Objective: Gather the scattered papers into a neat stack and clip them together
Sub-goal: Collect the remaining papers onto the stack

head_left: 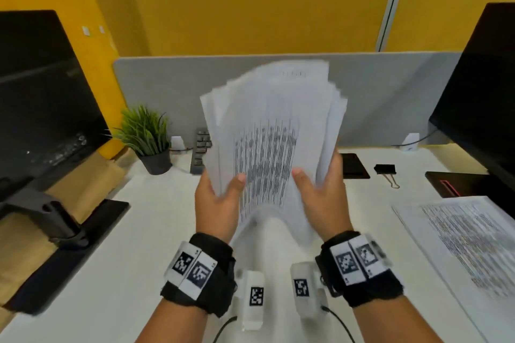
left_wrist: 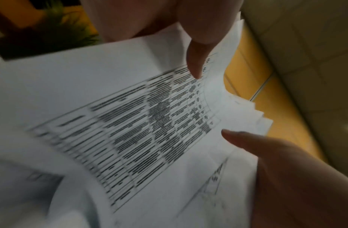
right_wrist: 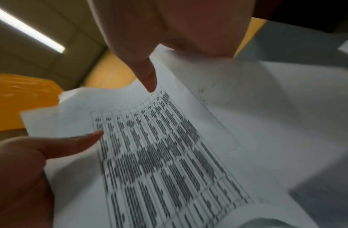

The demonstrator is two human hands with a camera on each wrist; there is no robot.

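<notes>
A fanned bundle of printed papers [head_left: 271, 131] stands upright over the middle of the white desk [head_left: 139, 231], its lower edge curling toward me. My left hand [head_left: 216, 203] grips its left side, thumb on the front sheet. My right hand [head_left: 323, 198] grips the right side the same way. In the left wrist view the papers [left_wrist: 130, 123] fill the frame, and in the right wrist view the papers [right_wrist: 169, 154] show a printed table. A black binder clip [head_left: 386, 170] lies on the desk to the right. More printed sheets [head_left: 459, 237] lie flat at the right.
A potted plant [head_left: 147, 139] and a keyboard [head_left: 201, 150] stand behind the papers by a grey divider [head_left: 376, 97]. Dark monitors stand at the left [head_left: 41, 97] and right [head_left: 485, 86]. A dark phone [head_left: 354, 166] lies near the clip.
</notes>
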